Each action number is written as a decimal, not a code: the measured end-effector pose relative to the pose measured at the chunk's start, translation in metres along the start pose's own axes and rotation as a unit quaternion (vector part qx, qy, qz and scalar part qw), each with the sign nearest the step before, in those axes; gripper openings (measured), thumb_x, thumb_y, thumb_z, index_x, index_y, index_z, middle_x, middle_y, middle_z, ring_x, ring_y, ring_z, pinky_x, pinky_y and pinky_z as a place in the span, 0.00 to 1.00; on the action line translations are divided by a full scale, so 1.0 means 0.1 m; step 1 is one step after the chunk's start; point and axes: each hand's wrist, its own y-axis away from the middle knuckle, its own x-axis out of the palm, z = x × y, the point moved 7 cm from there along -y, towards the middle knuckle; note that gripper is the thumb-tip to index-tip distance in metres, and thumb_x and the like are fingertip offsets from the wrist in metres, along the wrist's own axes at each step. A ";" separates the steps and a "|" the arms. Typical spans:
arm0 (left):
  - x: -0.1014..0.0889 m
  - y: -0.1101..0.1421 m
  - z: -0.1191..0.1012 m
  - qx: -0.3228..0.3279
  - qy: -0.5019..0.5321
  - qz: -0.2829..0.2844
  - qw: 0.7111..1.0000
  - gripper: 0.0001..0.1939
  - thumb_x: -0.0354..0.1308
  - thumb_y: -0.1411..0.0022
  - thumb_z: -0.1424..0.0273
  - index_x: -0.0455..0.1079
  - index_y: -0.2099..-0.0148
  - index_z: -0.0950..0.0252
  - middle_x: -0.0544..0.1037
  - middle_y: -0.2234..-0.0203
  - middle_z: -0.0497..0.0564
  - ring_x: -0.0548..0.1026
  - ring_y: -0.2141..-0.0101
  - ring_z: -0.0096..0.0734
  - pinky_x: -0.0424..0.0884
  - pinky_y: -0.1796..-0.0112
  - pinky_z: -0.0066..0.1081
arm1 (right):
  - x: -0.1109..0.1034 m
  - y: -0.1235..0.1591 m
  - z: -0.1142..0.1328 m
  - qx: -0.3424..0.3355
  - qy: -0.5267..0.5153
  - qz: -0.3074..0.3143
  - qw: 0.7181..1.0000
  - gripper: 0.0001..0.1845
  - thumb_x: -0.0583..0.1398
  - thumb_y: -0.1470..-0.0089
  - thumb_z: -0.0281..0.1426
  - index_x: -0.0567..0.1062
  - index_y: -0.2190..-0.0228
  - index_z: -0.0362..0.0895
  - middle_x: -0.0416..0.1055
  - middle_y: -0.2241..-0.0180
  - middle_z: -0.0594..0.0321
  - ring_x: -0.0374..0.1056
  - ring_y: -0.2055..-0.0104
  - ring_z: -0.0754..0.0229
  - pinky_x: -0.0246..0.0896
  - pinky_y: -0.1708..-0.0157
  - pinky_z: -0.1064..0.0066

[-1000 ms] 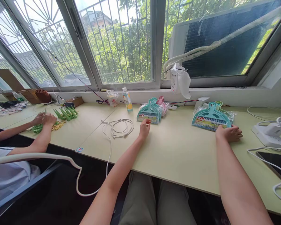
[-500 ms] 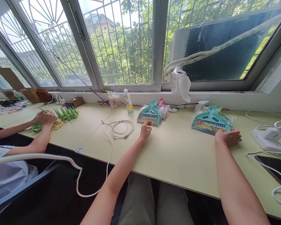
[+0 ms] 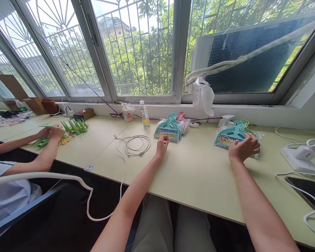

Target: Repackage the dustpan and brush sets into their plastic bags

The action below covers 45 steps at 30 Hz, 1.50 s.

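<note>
Two groups of small dustpan and brush sets in clear plastic bags stand on the table. In the left group, turquoise dustpan sets (image 3: 169, 130) stand in front of a pink set (image 3: 182, 120). My left hand (image 3: 162, 146) rests at their lower front edge, fingers loosely bent and apart, holding nothing visible. On the right, a turquoise dustpan set (image 3: 227, 137) with a printed label has a green set (image 3: 245, 124) behind it. My right hand (image 3: 243, 147) is in front of its right half, fingers spread and covering part of the bag; whether they touch it I cannot tell.
A coiled white cable (image 3: 136, 145) lies left of my left hand, with a drink bottle (image 3: 144, 114) behind. At right are a power strip (image 3: 301, 159) and a phone (image 3: 307, 192). Another person's hands (image 3: 54, 132) work beside green pointed pieces (image 3: 75, 127).
My right hand has lifted from the right lower corner of the right-hand set and moved left, in front of it. My left hand has stayed nearly still by the left group.
</note>
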 end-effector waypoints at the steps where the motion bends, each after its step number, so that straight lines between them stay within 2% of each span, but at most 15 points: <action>1: -0.01 -0.01 0.01 -0.003 0.002 -0.003 1.000 0.10 0.56 0.43 0.81 0.66 0.60 0.64 0.76 0.63 0.54 0.75 0.61 0.33 0.72 0.64 0.32 | 0.01 0.03 0.14 -0.034 0.000 0.009 0.999 0.26 0.54 0.53 0.24 0.64 0.50 0.46 0.61 0.45 0.45 0.52 0.41 0.43 0.44 0.48 0.46; 4: -0.04 -0.02 0.03 -0.014 0.008 -0.011 1.000 0.11 0.57 0.44 0.81 0.66 0.60 0.64 0.76 0.63 0.54 0.75 0.62 0.32 0.72 0.64 0.32 | 0.08 0.18 0.57 -0.127 -0.013 0.069 0.989 0.21 0.51 0.47 0.25 0.65 0.50 0.45 0.64 0.46 0.50 0.55 0.42 0.46 0.47 0.48 0.48; 8: -0.05 -0.03 0.03 -0.020 0.012 -0.015 1.000 0.11 0.56 0.44 0.81 0.66 0.59 0.64 0.76 0.62 0.54 0.75 0.61 0.32 0.72 0.63 0.32 | 0.16 0.48 1.14 -0.222 -0.041 0.160 0.961 0.21 0.50 0.46 0.24 0.67 0.51 0.45 0.65 0.47 0.50 0.56 0.43 0.47 0.49 0.48 0.52; 13: -0.08 -0.04 0.06 -0.017 0.004 -0.028 0.999 0.12 0.52 0.44 0.83 0.66 0.60 0.64 0.75 0.62 0.54 0.74 0.61 0.32 0.72 0.61 0.33 | 0.13 1.02 1.79 -0.336 -0.092 0.276 0.896 0.22 0.50 0.46 0.22 0.68 0.51 0.47 0.66 0.47 0.52 0.58 0.44 0.48 0.50 0.49 0.56; 18: -0.14 -0.05 0.14 -0.024 -0.018 -0.052 0.998 0.14 0.50 0.48 0.86 0.65 0.62 0.64 0.74 0.64 0.52 0.73 0.60 0.33 0.71 0.59 0.34 | 0.02 1.51 2.17 -0.450 -0.124 0.328 0.821 0.24 0.50 0.47 0.19 0.70 0.52 0.48 0.67 0.46 0.55 0.58 0.42 0.50 0.48 0.45 0.56; 21: -0.18 -0.06 0.18 -0.028 -0.016 -0.067 0.997 0.15 0.50 0.48 0.85 0.64 0.60 0.64 0.73 0.64 0.53 0.73 0.60 0.32 0.71 0.59 0.33 | -0.01 1.66 2.24 -0.494 -0.129 0.340 0.790 0.24 0.50 0.48 0.17 0.71 0.53 0.48 0.67 0.45 0.56 0.57 0.41 0.52 0.47 0.44 0.57; 23: -0.20 -0.07 0.20 -0.033 -0.011 -0.077 0.996 0.16 0.49 0.47 0.85 0.63 0.58 0.64 0.73 0.63 0.54 0.73 0.60 0.32 0.71 0.60 0.33 | 0.00 1.69 2.24 -0.500 -0.130 0.343 0.785 0.24 0.49 0.48 0.16 0.71 0.55 0.47 0.67 0.45 0.57 0.57 0.41 0.53 0.47 0.44 0.58; 31: -0.29 -0.10 0.35 -0.077 -0.039 -0.101 0.991 0.19 0.48 0.47 0.88 0.61 0.56 0.63 0.73 0.65 0.52 0.74 0.62 0.32 0.69 0.55 0.35 | 0.08 1.60 2.15 -0.450 -0.131 0.360 0.807 0.22 0.51 0.47 0.19 0.71 0.53 0.48 0.67 0.46 0.55 0.60 0.44 0.52 0.52 0.47 0.58; 38: -0.42 -0.13 0.54 -0.132 -0.055 -0.122 0.982 0.19 0.48 0.45 0.86 0.61 0.53 0.62 0.75 0.66 0.52 0.75 0.62 0.33 0.69 0.55 0.36 | 0.11 1.62 2.13 -0.452 -0.132 0.368 0.802 0.22 0.51 0.46 0.20 0.70 0.52 0.48 0.67 0.46 0.56 0.60 0.43 0.52 0.54 0.48 0.58; 45: -0.46 -0.14 0.62 -0.143 -0.040 -0.133 0.980 0.18 0.48 0.44 0.84 0.62 0.54 0.60 0.75 0.69 0.50 0.75 0.62 0.32 0.69 0.57 0.34 | 0.13 1.62 2.13 -0.446 -0.131 0.370 0.804 0.21 0.52 0.47 0.20 0.70 0.53 0.48 0.67 0.46 0.56 0.60 0.43 0.53 0.54 0.48 0.59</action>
